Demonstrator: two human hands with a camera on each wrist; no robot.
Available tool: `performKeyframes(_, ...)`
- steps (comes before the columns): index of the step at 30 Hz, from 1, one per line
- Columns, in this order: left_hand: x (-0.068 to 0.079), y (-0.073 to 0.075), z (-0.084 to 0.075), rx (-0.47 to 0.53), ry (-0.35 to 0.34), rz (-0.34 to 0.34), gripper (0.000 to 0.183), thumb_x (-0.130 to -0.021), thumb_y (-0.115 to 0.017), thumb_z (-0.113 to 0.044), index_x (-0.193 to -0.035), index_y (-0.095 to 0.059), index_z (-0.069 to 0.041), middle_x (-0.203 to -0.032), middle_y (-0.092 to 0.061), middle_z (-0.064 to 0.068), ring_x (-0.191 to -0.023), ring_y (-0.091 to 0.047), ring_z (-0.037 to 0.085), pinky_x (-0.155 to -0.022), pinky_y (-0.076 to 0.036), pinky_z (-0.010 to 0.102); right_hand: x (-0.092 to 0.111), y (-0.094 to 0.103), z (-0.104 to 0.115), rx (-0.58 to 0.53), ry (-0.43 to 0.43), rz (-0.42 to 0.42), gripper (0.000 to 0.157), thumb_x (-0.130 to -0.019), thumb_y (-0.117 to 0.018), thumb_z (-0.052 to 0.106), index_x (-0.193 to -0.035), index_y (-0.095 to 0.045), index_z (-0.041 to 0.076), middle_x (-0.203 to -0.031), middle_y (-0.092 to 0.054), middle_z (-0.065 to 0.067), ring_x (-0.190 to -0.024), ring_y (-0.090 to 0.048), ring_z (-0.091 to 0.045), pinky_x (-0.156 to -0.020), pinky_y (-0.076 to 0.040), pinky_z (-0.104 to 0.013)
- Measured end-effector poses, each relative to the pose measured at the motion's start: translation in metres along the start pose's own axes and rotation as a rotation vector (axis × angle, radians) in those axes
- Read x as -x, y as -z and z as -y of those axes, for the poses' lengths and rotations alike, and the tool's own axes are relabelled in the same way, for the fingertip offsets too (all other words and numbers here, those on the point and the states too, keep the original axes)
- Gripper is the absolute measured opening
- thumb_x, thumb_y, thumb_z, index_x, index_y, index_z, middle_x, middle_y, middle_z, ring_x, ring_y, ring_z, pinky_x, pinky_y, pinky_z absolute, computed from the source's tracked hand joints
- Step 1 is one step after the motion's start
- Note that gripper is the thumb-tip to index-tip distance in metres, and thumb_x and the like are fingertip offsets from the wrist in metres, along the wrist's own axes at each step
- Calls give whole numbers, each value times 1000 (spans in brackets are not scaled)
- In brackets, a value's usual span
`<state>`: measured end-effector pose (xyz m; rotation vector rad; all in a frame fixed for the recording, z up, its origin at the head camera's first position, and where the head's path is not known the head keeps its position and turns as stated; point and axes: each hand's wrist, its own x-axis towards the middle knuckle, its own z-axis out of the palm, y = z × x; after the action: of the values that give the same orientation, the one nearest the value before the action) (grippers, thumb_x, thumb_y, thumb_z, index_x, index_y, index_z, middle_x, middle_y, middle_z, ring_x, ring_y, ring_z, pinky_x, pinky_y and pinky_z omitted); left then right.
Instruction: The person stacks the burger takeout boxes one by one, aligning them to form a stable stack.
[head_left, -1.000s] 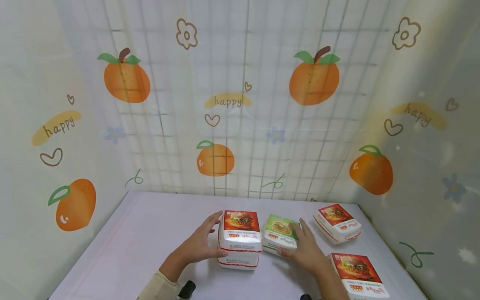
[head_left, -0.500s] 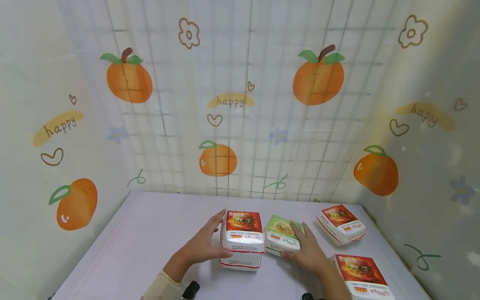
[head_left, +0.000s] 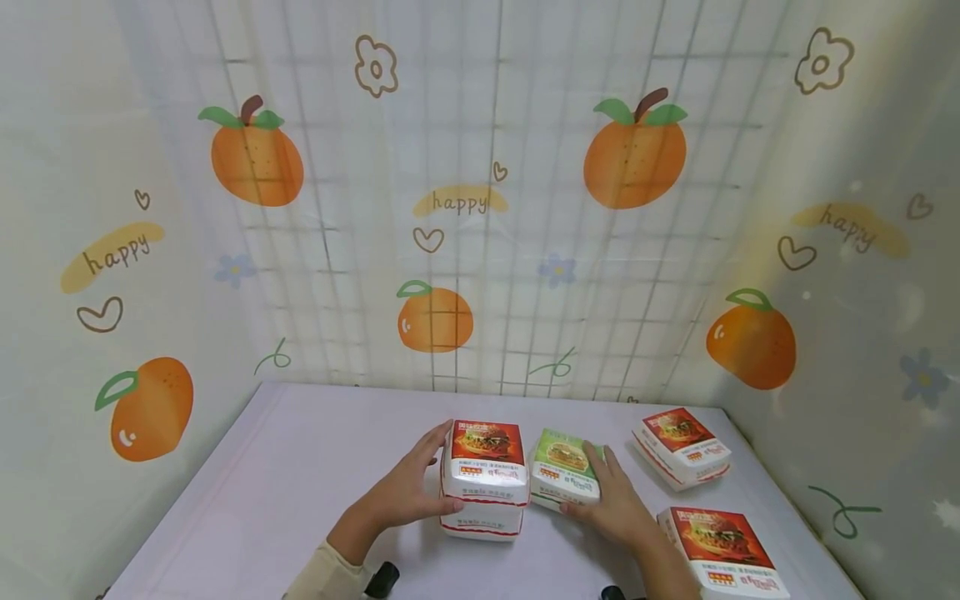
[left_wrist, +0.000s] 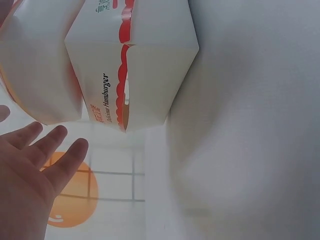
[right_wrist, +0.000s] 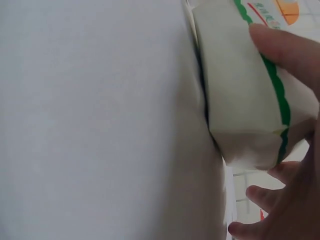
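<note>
Two red-topped hamburger boxes stand in a stack near the middle of the table, the upper box (head_left: 487, 458) resting on the lower box (head_left: 483, 522). My left hand (head_left: 397, 492) holds the upper box from its left side, thumb at the front and fingers round toward the back. In the left wrist view the lower box (left_wrist: 150, 65) shows its scalloped red seam. Just right of the stack lies a green-topped hamburger box (head_left: 562, 467). Its right side is gripped by my right hand (head_left: 618, 504), with the thumb (right_wrist: 285, 47) on its front wall.
Another red-topped box (head_left: 681, 446) sits at the back right, turned at an angle. A further one (head_left: 720, 550) is at the front right, close to my right forearm. A curtain (head_left: 345, 250) printed with oranges encloses the white table (head_left: 300, 467) at the back and sides.
The scene has shifted slightly right in the head view as the head moved. Both hands keep their places on the boxes, and the stack and green box look unmoved.
</note>
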<state>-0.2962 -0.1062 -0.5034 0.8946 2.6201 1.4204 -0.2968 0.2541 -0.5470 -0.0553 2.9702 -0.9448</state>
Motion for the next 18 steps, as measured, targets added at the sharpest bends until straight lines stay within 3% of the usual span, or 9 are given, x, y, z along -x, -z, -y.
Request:
performKeyframes(7,1,0,0,3,-10,0,108,-71,-79,-57,-154,-13,-40,-156,-20,-13,-136,-32,17,-104,-37,52,1,-1,-2,-10,28,-1,120,-66,-80,57,-157,-12,18,-156,-7,-29,-136,-17,-56,-101,-22,-73)
performKeyframes(12,0,-1,2,-1,2,1,108,-70,-80,-57,-154,-13,-41,-156,-20,-14,-135,-33,16,-104,-37,52,0,0,-1,-36,36,-34,123,-67,-80,57,-157,-8,12,-155,-12,-28,-137,-21,-51,-104,-21,-68)
performKeyframes(18,-1,0,2,-3,-7,-4,108,-70,-79,-58,-155,-14,-39,-155,-20,-17,-135,-33,14,-105,-37,50,-2,5,2,-67,-41,-58,138,-66,-76,66,-153,7,0,-155,-12,-30,-138,-21,-48,-107,-20,-64)
